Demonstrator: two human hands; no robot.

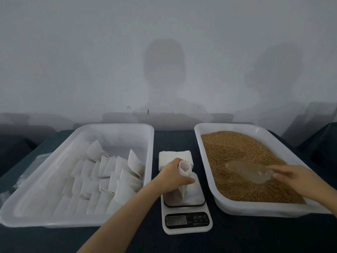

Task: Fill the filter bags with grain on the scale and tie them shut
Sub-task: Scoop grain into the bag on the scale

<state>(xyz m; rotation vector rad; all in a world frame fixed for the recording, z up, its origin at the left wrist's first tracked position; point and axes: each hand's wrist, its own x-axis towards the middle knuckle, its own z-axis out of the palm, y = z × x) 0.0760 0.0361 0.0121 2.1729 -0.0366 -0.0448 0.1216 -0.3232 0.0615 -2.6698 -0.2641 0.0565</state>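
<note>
While upright on the scale (187, 220), filter bag (184, 170) — scoop (244, 170) over grain (237, 148) in tray (255, 207)

Slim bare forearms, left hand (173, 177), right hand (299, 177)

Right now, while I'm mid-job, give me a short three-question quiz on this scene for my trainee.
1. True or false: the left hand holds an open bag standing on the scale.
2. The grain lies in a tray on the person's: A) left B) right C) lap.
3. Fill in: the right hand holds a clear ____ above the grain.
Key: 1 true; 2 B; 3 scoop.
</note>
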